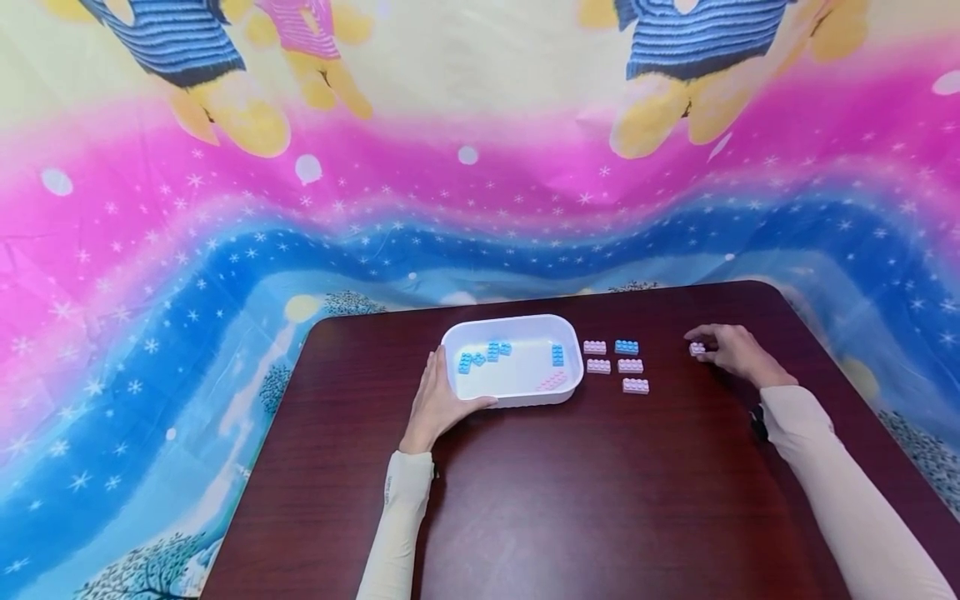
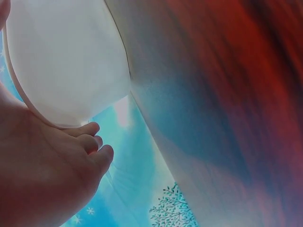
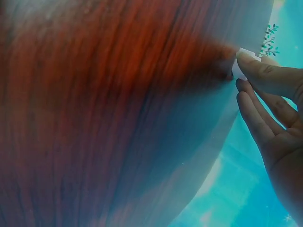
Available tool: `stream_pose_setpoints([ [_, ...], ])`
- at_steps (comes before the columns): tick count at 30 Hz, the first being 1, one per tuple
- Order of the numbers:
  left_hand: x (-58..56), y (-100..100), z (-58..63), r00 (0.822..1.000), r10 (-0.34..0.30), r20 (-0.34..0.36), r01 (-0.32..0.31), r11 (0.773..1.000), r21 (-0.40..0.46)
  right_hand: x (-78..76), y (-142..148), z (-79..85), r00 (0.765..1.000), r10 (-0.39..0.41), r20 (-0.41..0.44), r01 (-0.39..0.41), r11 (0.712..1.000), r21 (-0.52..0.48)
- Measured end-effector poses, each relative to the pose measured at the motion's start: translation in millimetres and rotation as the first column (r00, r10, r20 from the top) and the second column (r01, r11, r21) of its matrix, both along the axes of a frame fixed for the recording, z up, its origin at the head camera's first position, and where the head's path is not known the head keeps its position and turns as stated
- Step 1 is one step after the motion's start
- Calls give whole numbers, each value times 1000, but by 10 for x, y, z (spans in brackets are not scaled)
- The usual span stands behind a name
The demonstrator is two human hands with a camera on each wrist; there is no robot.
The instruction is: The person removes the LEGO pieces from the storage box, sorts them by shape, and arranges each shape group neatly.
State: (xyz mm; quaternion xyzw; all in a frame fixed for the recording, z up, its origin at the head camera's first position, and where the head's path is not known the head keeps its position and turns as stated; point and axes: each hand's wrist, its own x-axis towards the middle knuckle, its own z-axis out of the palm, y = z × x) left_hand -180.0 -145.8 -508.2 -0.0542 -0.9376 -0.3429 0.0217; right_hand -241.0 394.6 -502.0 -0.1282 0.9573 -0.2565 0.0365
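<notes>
At the left end of a white plastic tray, my left hand grips the wall, thumb along the front side and fingers along the left end. In the left wrist view the fingertips lie against the tray's wall. Inside the tray are several blue toy bricks and a pink toy brick area at the front right. Far to the right, my right hand pinches a pale pink toy brick between thumb and fingers. The right wrist view shows this brick partly covered by the thumb.
Just right of the tray, pink bricks and one blue brick lie in short rows on the dark wooden table. The table's rounded far edge meets a printed cloth backdrop.
</notes>
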Motion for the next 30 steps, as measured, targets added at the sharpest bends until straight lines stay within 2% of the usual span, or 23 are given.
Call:
stream_pose_setpoints([
  [7, -26, -18, -4, 1000, 3, 10, -3, 1000, -25, -35, -63, 156, 999, -4, -35, 3, 999, -38],
  [15, -31, -15, 20, 1000, 4, 4, -4, 1000, -13, -79, -252, 372, 998, -2, -60, -2, 997, -72],
  [21, -32, -9, 22, 1000, 5, 1, -5, 1000, -4, -82, -436, 444, 991, 5, -130, -18, 995, -102],
  [26, -20, -6, 18, 1000, 7, 6, -6, 1000, -11, -89, -656, 486, 996, -3, -85, -14, 981, -195],
  [30, 3, -4, 17, 1000, 0, 5, 0, 1000, -7, -127, -853, 506, 991, 20, -134, -47, 977, -206],
])
